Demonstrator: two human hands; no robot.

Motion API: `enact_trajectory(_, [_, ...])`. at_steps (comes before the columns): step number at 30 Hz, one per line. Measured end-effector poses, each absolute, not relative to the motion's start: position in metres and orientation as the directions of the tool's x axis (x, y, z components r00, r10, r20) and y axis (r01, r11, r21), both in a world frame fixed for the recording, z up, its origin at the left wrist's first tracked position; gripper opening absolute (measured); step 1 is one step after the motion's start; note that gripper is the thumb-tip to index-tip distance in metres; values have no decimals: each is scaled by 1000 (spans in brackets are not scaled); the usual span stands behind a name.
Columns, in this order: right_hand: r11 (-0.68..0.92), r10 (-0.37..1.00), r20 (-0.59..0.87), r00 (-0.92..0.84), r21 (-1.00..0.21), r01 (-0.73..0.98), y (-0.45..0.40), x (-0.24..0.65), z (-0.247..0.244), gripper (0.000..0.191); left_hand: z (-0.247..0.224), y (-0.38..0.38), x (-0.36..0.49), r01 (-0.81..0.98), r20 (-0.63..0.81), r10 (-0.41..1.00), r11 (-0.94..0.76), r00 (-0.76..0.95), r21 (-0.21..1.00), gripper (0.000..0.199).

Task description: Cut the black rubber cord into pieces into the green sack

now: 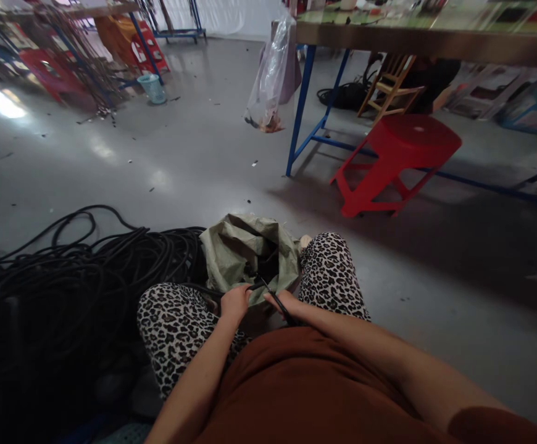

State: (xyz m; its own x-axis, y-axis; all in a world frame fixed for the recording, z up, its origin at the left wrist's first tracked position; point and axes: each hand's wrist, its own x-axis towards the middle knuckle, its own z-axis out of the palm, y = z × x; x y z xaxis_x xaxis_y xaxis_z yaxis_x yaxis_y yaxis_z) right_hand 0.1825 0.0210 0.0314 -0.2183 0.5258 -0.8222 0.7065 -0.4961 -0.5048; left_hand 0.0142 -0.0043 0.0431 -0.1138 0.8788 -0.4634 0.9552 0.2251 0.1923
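My left hand [235, 303] is closed around a length of black rubber cord [255, 286], whose end points toward my right side. In my right hand [285, 303] is a pair of scissors with black handles [287, 318]; the blades reach up beside the cord's end, and I cannot tell whether they touch it. Just beyond both hands, between my knees, stands a greenish woven sack [224, 250] with its mouth open and dark pieces inside. To the left lies a big tangled heap of black cord [157, 256], from which a strand runs toward my left hand.
A red plastic stool [416, 139] stands ahead on the right by a blue-legged table [303, 111]. A clear plastic bag [273, 74] hangs from the table's corner. Further off are a wooden chair [391, 83], a light-blue basket [152, 89] and red chairs [49, 74].
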Motion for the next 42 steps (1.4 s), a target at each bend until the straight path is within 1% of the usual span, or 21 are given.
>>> enact_trajectory(3, [-531,515,-841,-166,-465,708,22,182,28,47,41,-4,12,949,-434,892,232,-122,211,36])
enact_trajectory(6, [-557,537,-831,-148,-481,677,24,183,23,51,40,-4,11,945,-414,902,233,-122,230,36])
enact_trajectory(10, [-607,523,-839,-151,-491,625,24,185,19,56,42,-3,11,937,-408,902,255,-140,241,36])
enact_trajectory(16, [-682,455,-870,-188,-476,555,22,180,21,47,42,-1,10,917,-406,895,307,-187,254,37])
enact_trajectory(24, [-594,452,-846,-282,-521,613,21,181,21,56,41,-1,11,910,-388,901,315,-196,271,37])
enact_trajectory(29, [-539,461,-831,-311,-540,646,21,180,11,56,43,-2,11,916,-384,906,295,-178,272,36])
enact_trajectory(34, [-528,458,-832,-314,-538,657,21,180,1,60,45,-3,11,920,-396,902,290,-171,264,36])
enact_trajectory(39, [-531,470,-832,-295,-534,659,21,179,10,54,46,-4,12,919,-408,901,278,-148,281,36])
enact_trajectory(42, [-549,461,-842,-279,-518,656,21,177,16,53,45,-5,11,919,-409,904,262,-126,296,35])
